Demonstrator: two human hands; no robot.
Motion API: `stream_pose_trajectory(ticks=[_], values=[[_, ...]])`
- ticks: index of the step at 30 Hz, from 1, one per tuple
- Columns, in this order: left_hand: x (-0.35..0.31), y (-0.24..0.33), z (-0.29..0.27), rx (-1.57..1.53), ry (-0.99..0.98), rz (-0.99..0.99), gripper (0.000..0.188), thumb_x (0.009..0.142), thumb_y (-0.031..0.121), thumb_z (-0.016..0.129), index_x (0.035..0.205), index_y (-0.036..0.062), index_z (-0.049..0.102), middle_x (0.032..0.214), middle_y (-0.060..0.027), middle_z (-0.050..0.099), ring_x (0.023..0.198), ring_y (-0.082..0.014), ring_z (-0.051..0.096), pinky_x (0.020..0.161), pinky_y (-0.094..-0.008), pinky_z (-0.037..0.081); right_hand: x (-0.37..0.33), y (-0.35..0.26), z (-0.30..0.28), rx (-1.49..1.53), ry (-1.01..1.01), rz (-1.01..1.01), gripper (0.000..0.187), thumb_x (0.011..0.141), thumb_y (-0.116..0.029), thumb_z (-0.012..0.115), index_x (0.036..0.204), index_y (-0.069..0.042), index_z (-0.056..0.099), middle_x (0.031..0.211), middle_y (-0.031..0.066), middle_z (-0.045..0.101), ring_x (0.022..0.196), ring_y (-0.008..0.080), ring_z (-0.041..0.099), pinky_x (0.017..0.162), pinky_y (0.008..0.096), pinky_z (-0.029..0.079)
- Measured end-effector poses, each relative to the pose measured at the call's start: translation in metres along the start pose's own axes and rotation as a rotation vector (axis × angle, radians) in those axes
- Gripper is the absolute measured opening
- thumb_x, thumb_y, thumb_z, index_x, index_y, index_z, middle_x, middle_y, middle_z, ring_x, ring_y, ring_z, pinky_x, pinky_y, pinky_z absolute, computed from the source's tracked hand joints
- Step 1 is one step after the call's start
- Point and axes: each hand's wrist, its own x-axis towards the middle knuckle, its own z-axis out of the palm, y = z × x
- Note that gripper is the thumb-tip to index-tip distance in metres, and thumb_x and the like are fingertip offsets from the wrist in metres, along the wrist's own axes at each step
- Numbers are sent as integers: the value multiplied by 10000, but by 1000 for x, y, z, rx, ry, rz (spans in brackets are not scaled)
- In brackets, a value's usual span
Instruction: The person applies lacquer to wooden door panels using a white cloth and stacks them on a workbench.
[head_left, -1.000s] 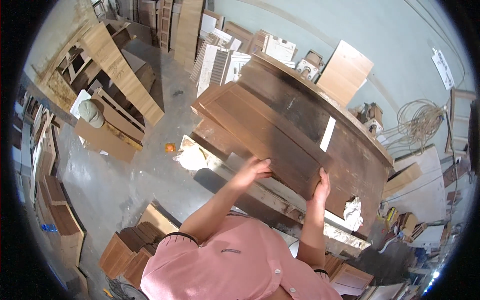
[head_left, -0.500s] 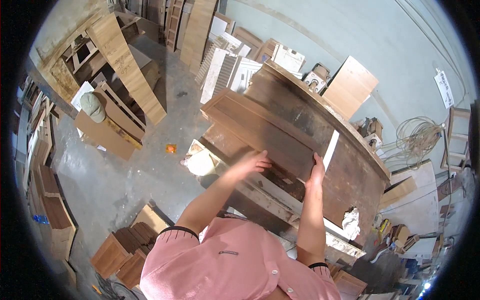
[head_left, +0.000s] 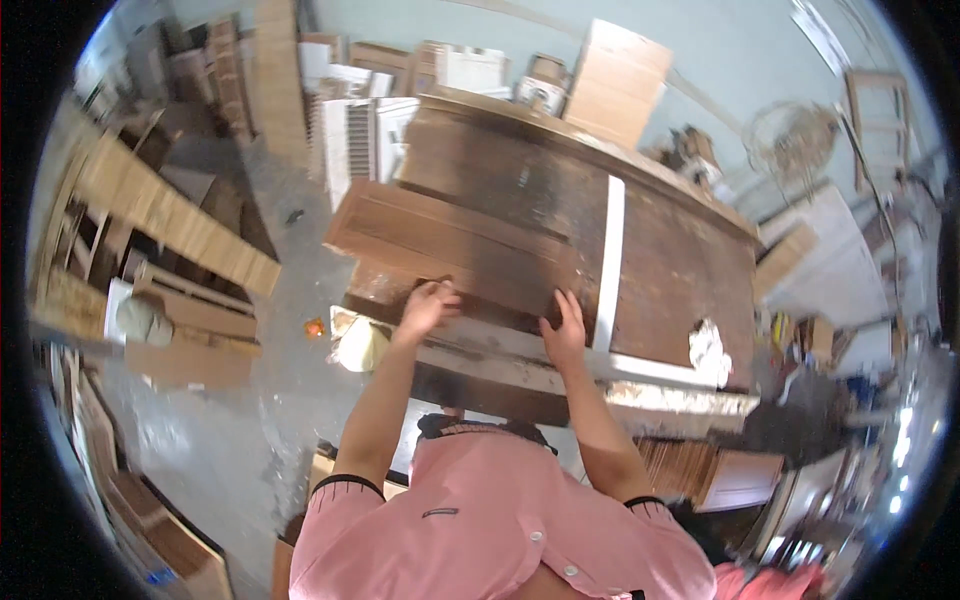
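A long brown wooden panel point(head_left: 450, 235) with a raised frame lies slantwise on the dark workbench point(head_left: 680, 290). At its near edge is my left hand point(head_left: 430, 305), fingers loosely bent and slightly blurred; whether they touch the wood I cannot tell. My right hand point(head_left: 566, 325) is by the panel's near right corner, with thumb and fingers apart and the fingertips at the wood. Neither hand is wrapped round anything. Just right of the panel, a narrow white strip point(head_left: 610, 265) runs across the bench top.
A crumpled white cloth point(head_left: 708, 352) rests on the bench's right part. Near its left corner sits a pale yellow rounded object point(head_left: 360, 345). Boards and white panels lean along the back wall. A cap point(head_left: 145, 320) lies on boards at the left. Stacked wooden panels point(head_left: 740, 478) stand below right.
My view has turned, so the bench looks more level. My right hand has drawn back from the panel's right edge to its near corner; the left remains by the near edge.
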Motion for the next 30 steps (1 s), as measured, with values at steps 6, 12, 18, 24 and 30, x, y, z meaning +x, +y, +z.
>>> stream_pose_trajectory(ticks=[6,12,18,24,30], values=[[14,7,8,92,39,-5,400,1013,368,588,1257,51,590,1161,-133,720,934,-217,729,656,-305,508,15,11,-9,-17,-46,89,549,803,-167,824,1321,-133,646,1445,195,554,1287,371,565,1059,421,483],[23,-13,15,69,15,15,397,1048,343,573,1283,23,582,1162,-143,717,894,-215,720,667,-347,508,15,16,-11,-55,-53,99,533,812,-205,814,1317,-170,644,1426,144,576,1258,341,582,1031,415,504],[14,-60,25,136,103,488,270,1030,308,596,1087,57,676,977,-106,753,846,-179,714,704,-323,541,14,12,-22,62,-106,119,534,836,-264,784,1335,-162,624,1367,128,611,1234,311,599,1030,411,496],[-20,-62,68,997,511,722,180,959,255,644,1062,129,721,883,-107,733,824,-299,696,803,-432,508,-20,74,-57,-322,110,311,647,817,-322,789,1410,-207,555,1358,83,573,1241,332,549,1035,516,448],[-22,-60,76,1067,524,730,183,944,263,646,1069,153,722,850,-78,725,823,-261,687,811,-431,479,-29,111,-54,-486,-55,508,670,816,-352,770,1429,-234,527,1308,109,544,1205,346,560,1054,583,329]])
